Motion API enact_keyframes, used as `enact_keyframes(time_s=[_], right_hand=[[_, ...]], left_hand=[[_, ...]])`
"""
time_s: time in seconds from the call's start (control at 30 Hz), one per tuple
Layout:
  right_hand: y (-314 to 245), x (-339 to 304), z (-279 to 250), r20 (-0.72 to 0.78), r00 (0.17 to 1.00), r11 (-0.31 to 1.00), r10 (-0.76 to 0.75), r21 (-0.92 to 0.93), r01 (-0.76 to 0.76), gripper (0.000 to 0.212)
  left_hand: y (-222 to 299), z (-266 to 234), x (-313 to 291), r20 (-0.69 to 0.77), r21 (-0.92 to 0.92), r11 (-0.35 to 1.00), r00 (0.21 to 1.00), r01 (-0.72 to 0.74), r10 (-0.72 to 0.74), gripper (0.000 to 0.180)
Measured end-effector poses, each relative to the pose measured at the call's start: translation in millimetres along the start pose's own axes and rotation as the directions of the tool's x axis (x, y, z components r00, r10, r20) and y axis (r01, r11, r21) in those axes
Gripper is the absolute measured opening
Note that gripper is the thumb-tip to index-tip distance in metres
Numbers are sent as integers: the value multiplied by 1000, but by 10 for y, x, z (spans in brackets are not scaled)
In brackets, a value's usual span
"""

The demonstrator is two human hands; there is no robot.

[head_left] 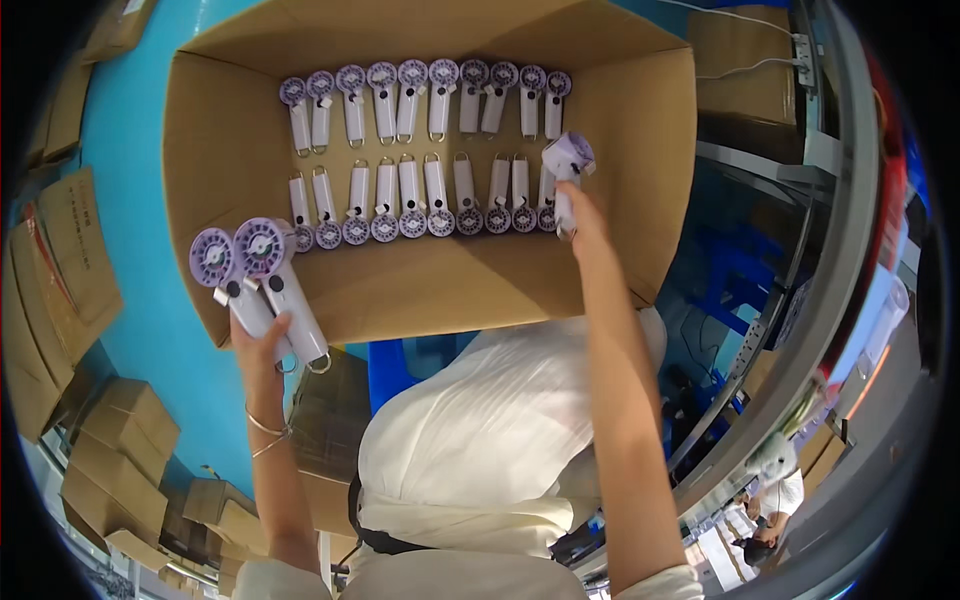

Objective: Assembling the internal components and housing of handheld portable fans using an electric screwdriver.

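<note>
My left hand (258, 345) is closed around the handles of a bunch of white handheld fans (296, 310) with purple round heads; two heads show plainly and part of another sits behind them. It is at the near left corner of a large open cardboard box (440, 290). Over the right side of the box, my right hand (582, 212) grips one handheld fan (570, 152), its head pointing away from me. Inside the box lie two rows of similar fans: the far row (410, 100) with heads away from me, the near row (410, 200) with heads toward me.
Flattened and folded cartons (75, 260) lie along the left over a turquoise floor (140, 290). A blue stool (740, 270) and a metal-edged bench (830, 300) stand to the right. A power strip (803, 60) is at the upper right. Another person (780, 505) appears far off at lower right.
</note>
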State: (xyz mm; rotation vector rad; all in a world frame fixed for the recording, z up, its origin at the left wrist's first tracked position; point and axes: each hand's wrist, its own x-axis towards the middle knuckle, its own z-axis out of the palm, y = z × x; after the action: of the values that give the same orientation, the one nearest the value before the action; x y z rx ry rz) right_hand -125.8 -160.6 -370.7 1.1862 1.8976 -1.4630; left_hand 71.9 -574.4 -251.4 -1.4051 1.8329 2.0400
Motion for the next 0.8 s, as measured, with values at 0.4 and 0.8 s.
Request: enact_keyframes(time_s=[0.4,0.8], right_hand=[[39,1305,-412,317,941,282,-118,-898,338,41],[-244,1731,111,795,604,-874,61,-250,417,25]], left_hand=[[-391,193,-162,-410,81,970,879,-231,244,67],[-441,246,-215,-674,342,930,654,-136,344,74]])
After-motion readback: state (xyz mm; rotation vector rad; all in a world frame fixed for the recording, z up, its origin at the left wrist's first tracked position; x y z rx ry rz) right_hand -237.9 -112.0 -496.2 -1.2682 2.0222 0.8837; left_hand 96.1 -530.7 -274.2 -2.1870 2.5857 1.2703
